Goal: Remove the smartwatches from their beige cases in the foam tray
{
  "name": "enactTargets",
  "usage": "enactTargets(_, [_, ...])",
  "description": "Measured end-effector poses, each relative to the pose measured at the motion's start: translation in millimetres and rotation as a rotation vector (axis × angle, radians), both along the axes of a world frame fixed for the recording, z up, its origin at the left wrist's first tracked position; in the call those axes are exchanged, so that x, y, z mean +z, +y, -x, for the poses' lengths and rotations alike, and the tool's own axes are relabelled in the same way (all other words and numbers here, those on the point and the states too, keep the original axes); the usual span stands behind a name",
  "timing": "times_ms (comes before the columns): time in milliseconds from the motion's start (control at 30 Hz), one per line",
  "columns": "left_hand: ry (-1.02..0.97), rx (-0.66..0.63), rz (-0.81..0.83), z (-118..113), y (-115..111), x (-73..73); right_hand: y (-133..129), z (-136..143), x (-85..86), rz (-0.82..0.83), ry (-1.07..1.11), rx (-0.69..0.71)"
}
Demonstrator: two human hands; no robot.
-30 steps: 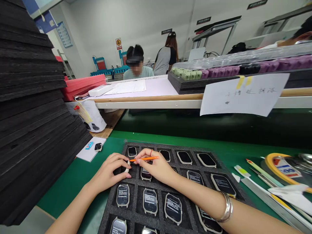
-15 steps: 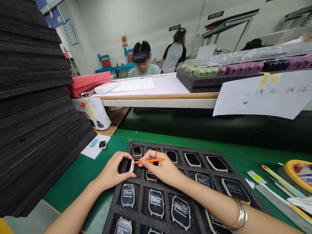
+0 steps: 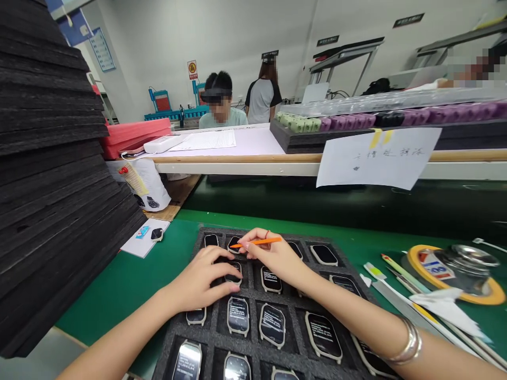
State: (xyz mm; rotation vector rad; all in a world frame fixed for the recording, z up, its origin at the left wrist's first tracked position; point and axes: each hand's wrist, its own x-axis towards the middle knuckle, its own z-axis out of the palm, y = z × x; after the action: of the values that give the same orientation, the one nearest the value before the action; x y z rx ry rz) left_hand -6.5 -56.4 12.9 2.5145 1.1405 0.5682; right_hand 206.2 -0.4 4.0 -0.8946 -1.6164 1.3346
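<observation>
A dark foam tray (image 3: pixel 216 345) holds several strapless smartwatches in its pockets, some with lines of text on their screens. My left hand (image 3: pixel 206 279) rests over the tray's left side, fingers apart, its fingertips on or just above a watch (image 3: pixel 233 274) lying in a pocket. My right hand (image 3: pixel 263 250) is closed on a thin orange stick (image 3: pixel 266 241), pinched between thumb and fingers. Pointing left, the stick's tip is over a watch (image 3: pixel 234 244) in the far row; whether it touches cannot be seen. My right forearm hides part of the tray.
Tall stacks of black foam sheets (image 3: pixel 51 184) rise at the left. A loose watch (image 3: pixel 157 235) sits by a white card (image 3: pixel 137 248). Tape rolls (image 3: pixel 423 264) and a brush (image 3: pixel 374 271) lie at the right. Above runs a shelf (image 3: pixel 237 168); beyond it are co-workers (image 3: pixel 222 116).
My left hand has let go of the tilted watch and moved right over the tray. My right hand has shifted with the orange stick to the far row. The view has turned slightly right.
</observation>
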Motion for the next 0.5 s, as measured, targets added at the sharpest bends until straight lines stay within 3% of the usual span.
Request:
enactTargets(100, [0.116, -0.040, -0.061, -15.4, 4.7, -1.9, -5.0, -7.5, -10.4, -0.003, -0.002, -0.043])
enactTargets(233, [0.114, -0.006, -0.086, -9.8, 8.1, -6.3, -8.2, -9.9, -20.6, -0.001, -0.003, -0.082])
enactTargets(367, [0.079, 0.006, -0.094, 1.8, 6.7, -9.7, -12.7, -7.5, -18.7, -0.013, -0.012, -0.043])
enactTargets(500, [0.115, -0.023, -0.082, -0.8, 6.6, -7.0, -14.5, -5.2, -17.6, -0.026, -0.010, -0.026])
